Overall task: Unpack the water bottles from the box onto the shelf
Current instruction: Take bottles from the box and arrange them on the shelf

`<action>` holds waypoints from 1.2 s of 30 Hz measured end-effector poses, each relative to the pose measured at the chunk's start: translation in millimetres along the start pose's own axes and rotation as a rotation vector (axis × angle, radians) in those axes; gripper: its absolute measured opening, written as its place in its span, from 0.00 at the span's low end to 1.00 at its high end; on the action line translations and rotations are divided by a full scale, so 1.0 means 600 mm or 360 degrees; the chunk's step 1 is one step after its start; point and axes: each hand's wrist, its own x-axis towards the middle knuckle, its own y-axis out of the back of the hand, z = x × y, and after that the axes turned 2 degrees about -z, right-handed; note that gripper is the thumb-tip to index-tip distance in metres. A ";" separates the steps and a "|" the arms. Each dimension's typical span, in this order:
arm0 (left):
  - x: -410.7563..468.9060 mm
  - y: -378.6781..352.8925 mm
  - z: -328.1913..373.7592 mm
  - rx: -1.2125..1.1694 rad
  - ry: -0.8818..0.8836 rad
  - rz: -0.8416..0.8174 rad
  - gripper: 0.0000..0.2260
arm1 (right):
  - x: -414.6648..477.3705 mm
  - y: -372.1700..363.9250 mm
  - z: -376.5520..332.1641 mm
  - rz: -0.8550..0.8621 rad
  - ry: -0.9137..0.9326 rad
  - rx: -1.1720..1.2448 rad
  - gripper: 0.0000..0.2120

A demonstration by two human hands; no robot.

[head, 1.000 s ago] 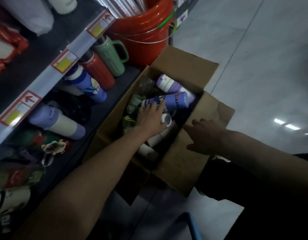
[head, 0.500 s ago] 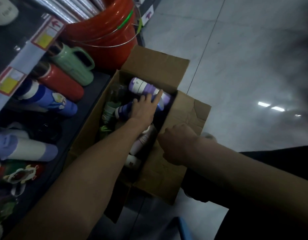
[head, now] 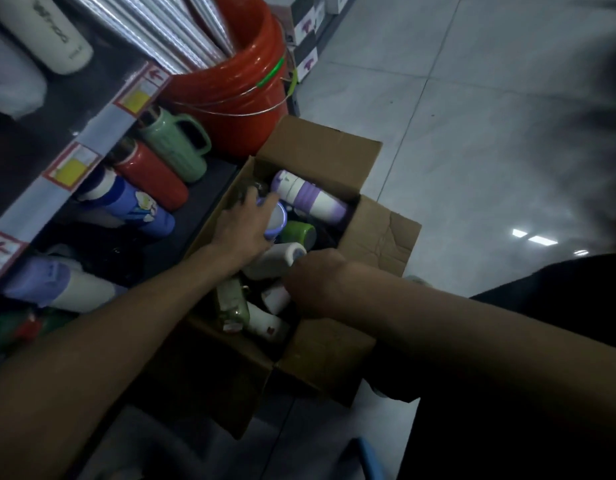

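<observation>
Moved since earlier: 0.5 s ago the left hand [head: 246, 225] lay flat across the blue-and-lavender cylindrical water bottle [head: 277, 221]. It now wraps that bottle's end, which has tipped up to show its round face. The right hand [head: 313, 282] has left the near flap and dipped inside the box.
Head view, box: the brown cardboard box [head: 330, 150] stands open on the floor, just beside the dark lower shelf [head: 209, 181], with bottles jumbled inside.
Left fingers: curled round the blue-and-lavender cylindrical water bottle near its upturned end.
Right fingers: turned down beside the white cylindrical bottle [head: 275, 261], tips hidden, so I cannot tell whether they hold anything.
Task's thing: not yet out of the box, at its shelf side, near the purple-and-white ribbed bottle [head: 310, 197].
Handling: probably empty, so light. The shell looks stiff and smooth and may slip, so a grip round the mid-body seems safer than one at the end. 1 hand should manage it.
Shelf stock: the green handled flask [head: 175, 143] and the red cylindrical flask [head: 150, 174] lie on their sides. A round bottle laid the same way may roll unless it rests against a neighbour.
</observation>
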 end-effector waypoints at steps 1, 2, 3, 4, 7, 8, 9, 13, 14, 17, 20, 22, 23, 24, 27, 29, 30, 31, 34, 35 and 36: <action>-0.016 0.012 -0.013 -0.0050 0.0053 0.0033 0.33 | 0.001 0.007 -0.006 0.0017 0.0007 -0.0006 0.22; -0.032 0.024 -0.025 -0.0117 0.0112 0.0060 0.33 | 0.002 0.013 -0.012 0.0027 0.0017 -0.0019 0.22; -0.048 0.037 -0.038 -0.0188 0.0165 0.0094 0.33 | 0.004 0.018 -0.019 0.0029 0.0028 -0.0036 0.23; -0.065 0.051 -0.051 -0.0249 0.0207 0.0145 0.33 | 0.006 0.020 -0.025 0.0020 0.0031 -0.0061 0.23; -0.117 0.086 -0.093 -0.0452 0.0295 0.0322 0.35 | 0.013 0.030 -0.033 0.0001 0.0032 -0.0105 0.25; -0.137 0.097 -0.109 -0.0559 0.0330 0.0392 0.35 | 0.014 0.036 -0.036 -0.0002 0.0040 -0.0081 0.25; -0.160 0.108 -0.122 -0.0679 0.0371 0.0478 0.35 | 0.015 0.042 -0.039 -0.0012 0.0043 -0.0056 0.26; -0.270 0.139 -0.165 -0.1278 0.0721 0.0791 0.35 | 0.024 0.055 -0.060 0.0016 0.0008 -0.0030 0.30; -0.300 0.138 -0.174 -0.1450 0.0880 0.0826 0.35 | 0.028 0.055 -0.067 0.0050 0.0009 0.0009 0.31; -0.389 0.114 -0.195 -0.2120 0.1133 0.0907 0.37 | 0.031 0.058 -0.094 0.0173 0.0004 0.0076 0.42; -0.459 0.090 -0.199 -0.2678 0.1195 0.0992 0.34 | 0.028 0.060 -0.124 0.0293 0.0138 0.0319 0.50; -0.488 0.074 -0.200 -0.2902 0.1241 0.0964 0.27 | 0.027 0.061 -0.138 0.0391 0.0271 0.0593 0.53; -0.497 0.067 -0.201 -0.3005 0.1252 0.0929 0.25 | 0.031 0.060 -0.144 0.0428 0.0303 0.0725 0.53; -0.502 0.062 -0.200 -0.3094 0.1263 0.0886 0.24 | 0.034 0.061 -0.151 0.0457 0.0316 0.0864 0.53; -0.505 0.055 -0.190 -0.3303 0.1298 0.0801 0.25 | 0.048 0.058 -0.163 0.0359 0.0259 0.1428 0.51; -0.507 0.053 -0.184 -0.3409 0.1282 0.0768 0.24 | 0.054 0.061 -0.168 0.0287 0.0241 0.1921 0.55; -0.510 0.052 -0.183 -0.3450 0.1267 0.0757 0.22 | 0.052 0.067 -0.170 0.0255 0.0193 0.2121 0.56; -0.513 0.049 -0.183 -0.3479 0.1252 0.0745 0.22 | 0.049 0.073 -0.172 0.0199 0.0163 0.2275 0.52; -0.522 0.044 -0.183 -0.3511 0.1262 0.0648 0.20 | 0.040 0.085 -0.183 0.0108 0.0248 0.2544 0.38; -0.521 0.042 -0.183 -0.3504 0.1282 0.0608 0.20 | 0.043 0.084 -0.186 0.0126 0.0250 0.2574 0.36; -0.519 0.042 -0.184 -0.3496 0.1307 0.0568 0.18 | 0.046 0.084 -0.188 0.0159 0.0226 0.2609 0.34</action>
